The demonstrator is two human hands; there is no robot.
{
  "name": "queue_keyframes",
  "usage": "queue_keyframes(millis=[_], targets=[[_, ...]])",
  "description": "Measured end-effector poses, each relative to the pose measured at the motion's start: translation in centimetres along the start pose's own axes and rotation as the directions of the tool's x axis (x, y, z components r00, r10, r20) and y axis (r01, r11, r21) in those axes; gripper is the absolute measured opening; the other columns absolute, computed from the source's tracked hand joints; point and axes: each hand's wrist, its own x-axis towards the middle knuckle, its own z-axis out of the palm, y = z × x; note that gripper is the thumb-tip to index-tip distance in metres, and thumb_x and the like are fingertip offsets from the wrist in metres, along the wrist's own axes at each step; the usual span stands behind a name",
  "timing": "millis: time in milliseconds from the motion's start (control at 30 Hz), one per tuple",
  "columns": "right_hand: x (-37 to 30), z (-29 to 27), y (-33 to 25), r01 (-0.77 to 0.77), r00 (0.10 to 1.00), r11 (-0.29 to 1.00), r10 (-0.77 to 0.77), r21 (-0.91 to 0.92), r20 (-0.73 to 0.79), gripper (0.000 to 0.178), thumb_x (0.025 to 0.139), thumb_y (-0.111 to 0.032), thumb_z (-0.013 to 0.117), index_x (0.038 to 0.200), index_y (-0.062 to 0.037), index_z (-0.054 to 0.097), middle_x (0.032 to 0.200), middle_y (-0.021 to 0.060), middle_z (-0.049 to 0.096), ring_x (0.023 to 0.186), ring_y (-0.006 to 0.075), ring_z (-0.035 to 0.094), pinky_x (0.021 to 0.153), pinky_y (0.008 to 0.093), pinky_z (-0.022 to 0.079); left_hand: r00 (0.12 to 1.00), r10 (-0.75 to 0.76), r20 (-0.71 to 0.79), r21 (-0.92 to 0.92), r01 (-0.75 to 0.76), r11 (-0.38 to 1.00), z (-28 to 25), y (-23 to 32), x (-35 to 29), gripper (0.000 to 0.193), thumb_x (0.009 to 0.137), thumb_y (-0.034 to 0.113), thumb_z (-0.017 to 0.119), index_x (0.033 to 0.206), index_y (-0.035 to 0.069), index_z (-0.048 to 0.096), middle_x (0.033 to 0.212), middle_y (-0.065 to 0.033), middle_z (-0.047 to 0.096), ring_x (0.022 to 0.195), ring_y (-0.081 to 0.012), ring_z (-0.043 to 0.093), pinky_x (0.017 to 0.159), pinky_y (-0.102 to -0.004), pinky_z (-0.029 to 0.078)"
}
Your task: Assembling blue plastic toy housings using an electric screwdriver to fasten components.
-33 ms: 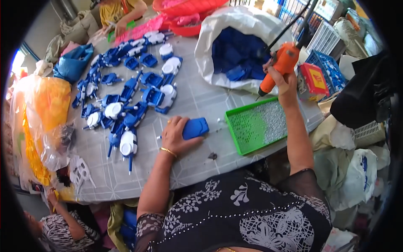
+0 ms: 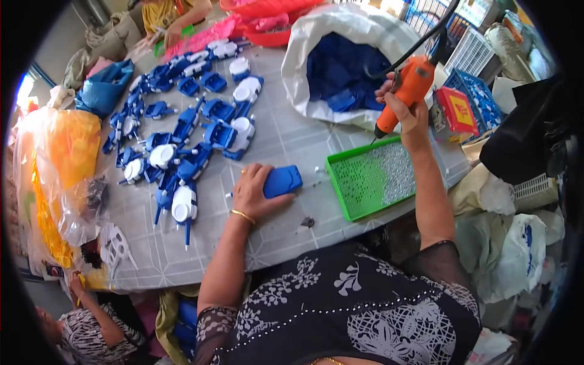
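My left hand (image 2: pixel 250 193) rests on the table with its fingers round a blue plastic toy part (image 2: pixel 283 182), a small white tip poking out at its left side. In my right hand (image 2: pixel 411 115) is an orange electric screwdriver (image 2: pixel 412 82), held by its body with the bit angled down and left. That thin bit hangs at the far rim of a green tray (image 2: pixel 348 210); whether it touches the tray I cannot tell. Small silvery screws (image 2: pixel 395 171) lie in the tray, heaped toward its right side.
Several blue-and-white toy pieces (image 2: pixel 184 207) spread over the left of the table (image 2: pixel 267 243). A white sack (image 2: pixel 298 67) of blue parts stands behind the tray. Crates and a red box (image 2: pixel 455 111) sit at right. Two other people (image 2: pixel 100 328) work at the table's left and far sides.
Only a slight shift shows: the screwdriver's bit sits a little closer to the tray's far rim. My left hand keeps its hold on the blue part.
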Motion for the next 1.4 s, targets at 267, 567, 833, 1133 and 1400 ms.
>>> queue_keyframes(millis=[267,567,833,1133,1400], targets=[[-1.0,3.1,0.9,-0.214,0.949,0.929,0.123,0.304,0.291,0.055,0.086,-0.033,0.084,0.122,-0.0039,0.054,0.094,0.0062,0.061,0.084,0.0188,0.064,0.077,0.0339,0.058,1.000,-0.012,0.007,-0.028,0.012,1.000,0.1,-0.1,0.3,0.068,0.063,0.044,0.090,0.117,0.009,0.069,0.112,-0.0118,0.064,0.109,-0.0352,0.061,0.095,-0.0459,0.050],[-2.8,3.9,1.1,-0.254,0.902,0.934,0.136,0.250,0.409,0.040,0.085,-0.031,0.084,0.096,-0.0078,0.053,0.084,0.0071,0.060,0.073,0.0190,0.065,0.075,0.0373,0.059,1.000,-0.017,0.017,-0.014,0.017,1.000,0.4,-0.4,0.2,0.069,0.063,0.046,0.090,0.117,0.008,0.069,0.112,-0.0118,0.063,0.108,-0.0345,0.061,0.094,-0.0452,0.050],[-3.7,4.4,3.5,-0.225,0.955,0.934,0.155,0.277,0.252,0.030,0.092,-0.024,0.078,0.090,-0.0063,0.054,0.070,0.0027,0.053,0.059,0.0142,0.055,0.065,0.0336,0.051,1.000,-0.011,0.021,-0.001,0.011,1.000,0.5,-0.5,0.4,0.071,0.063,0.047,0.090,0.118,0.008,0.069,0.113,-0.0116,0.063,0.108,-0.0341,0.061,0.093,-0.0450,0.051],[-3.6,5.3,4.3,-0.186,0.968,0.953,0.136,0.241,0.210,0.032,0.092,-0.027,0.078,0.091,-0.0049,0.054,0.069,0.0022,0.054,0.060,0.0135,0.056,0.066,0.0337,0.052,1.000,0.006,0.013,0.011,-0.007,1.000,0.6,-0.9,0.3,0.073,0.063,0.047,0.091,0.120,0.008,0.068,0.114,-0.0118,0.062,0.108,-0.0341,0.061,0.092,-0.0450,0.051],[-3.8,5.6,4.9,-0.175,0.970,0.954,0.124,0.245,0.211,0.031,0.092,-0.026,0.077,0.090,-0.0048,0.054,0.069,0.0015,0.053,0.060,0.0132,0.056,0.067,0.0336,0.052,1.000,0.004,0.010,0.005,-0.004,1.000,0.7,-1.0,0.2,0.072,0.063,0.046,0.092,0.120,0.008,0.068,0.113,-0.0114,0.063,0.107,-0.0336,0.060,0.093,-0.0448,0.051]])
